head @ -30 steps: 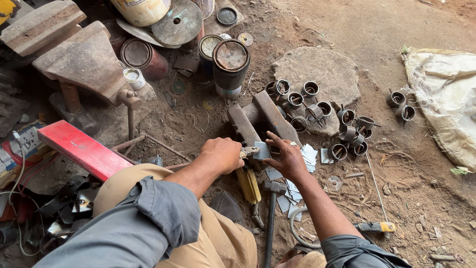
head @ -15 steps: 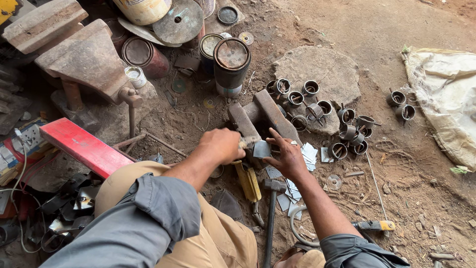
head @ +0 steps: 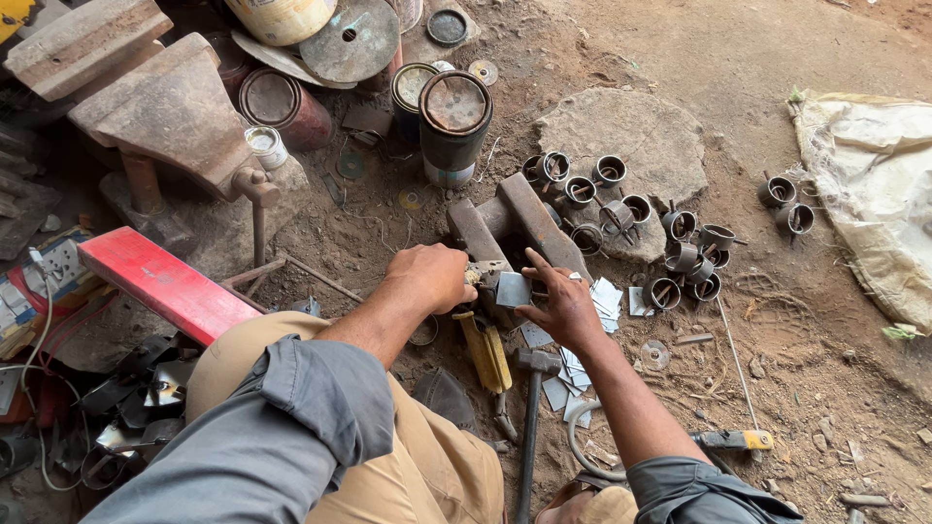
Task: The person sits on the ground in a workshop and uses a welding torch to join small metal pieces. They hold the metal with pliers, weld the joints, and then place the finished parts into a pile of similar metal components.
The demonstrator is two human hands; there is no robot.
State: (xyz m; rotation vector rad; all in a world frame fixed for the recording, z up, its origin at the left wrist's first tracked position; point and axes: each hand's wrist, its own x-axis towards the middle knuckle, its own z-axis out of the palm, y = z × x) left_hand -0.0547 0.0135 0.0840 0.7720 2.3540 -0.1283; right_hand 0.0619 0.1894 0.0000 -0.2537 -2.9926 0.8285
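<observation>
My left hand is closed around a small metal tool whose tip pokes out toward my right hand. My right hand pinches a small square of sheet metal against that tip. Both hands work just in front of two rusty iron bars lying on the dirt. More cut sheet-metal squares lie scattered under and beside my right hand. A hammer and yellow-handled pliers lie on the ground between my forearms.
Several small metal rings with handles cluster by a flat stone. Tins and cans stand behind the bars. An anvil-like iron block and red bar are left. A white sack lies right.
My hands have stayed in place over the iron bars. The right fingers have shifted slightly on the sheet-metal piece.
</observation>
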